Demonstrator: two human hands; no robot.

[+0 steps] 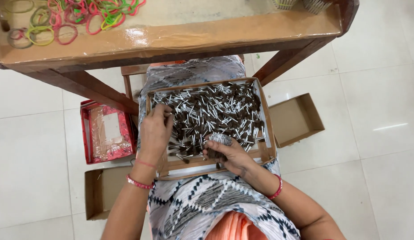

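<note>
A shallow cardboard tray [265,116] rests on my lap, filled with several small dark sticks with silver ends [216,109]. My left hand [154,131] reaches into the tray's left side, fingers pinching at loose sticks near the top left corner. At the tray's near edge, my right hand [229,155] is closed around an upright bundle of the sticks [219,144], silver ends up.
A wooden table [171,38] stands just ahead with coloured rubber bands [73,18] at its left. An empty brown box [296,119] lies on the tiled floor at right. A red box [107,131] and another cardboard box [102,191] lie at left.
</note>
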